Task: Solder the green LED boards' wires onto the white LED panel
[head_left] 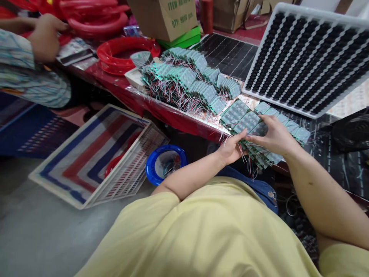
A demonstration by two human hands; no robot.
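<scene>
My left hand is closed on the near-left edge of a green circuit board with grey translucent pads, its thumb on the edge and fingers underneath. My right hand grips the same board's right side between thumb and fingers. Thin white and red wires hang from the boards under my hands. More wired boards lie just below, partly hidden by my right hand. Beyond my right hand runs a row of similar boards. A large heap of wired boards covers the table to the left.
A white-framed black tray leans at the right. A cardboard box and red rings stand behind. Below left are a striped-lined crate and a blue-rimmed bucket. Another person's hand is at far left.
</scene>
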